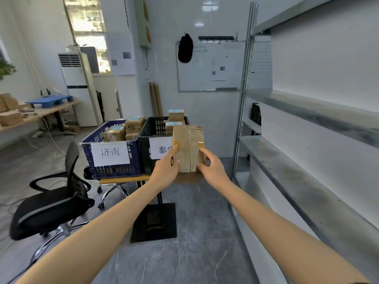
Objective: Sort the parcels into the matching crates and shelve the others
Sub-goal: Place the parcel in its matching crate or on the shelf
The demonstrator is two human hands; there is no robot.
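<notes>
Cardboard parcel (pixel 188 148) under glossy tape — plastic lattice crates (pixel 110 158), paper labels (pixel 110 153) — dull metal shelves (pixel 307 111).

brown taped parcel (pixel 187 148) upright, gripped btwn left hand (pixel 167 167) & right hand (pixel 211 167), in front of black crate (pixel 155 128). blue crate (pixel 114 171) just left of black one; both hold small parcels (pixel 134 124) w/ blue labels.

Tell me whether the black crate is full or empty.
Partly filled: parcels sit inside the black crate, one rising above its rim.

The parcel (pixel 188 148) hides the right part of the label (pixel 159 149) on the black crate (pixel 145 158).
</notes>
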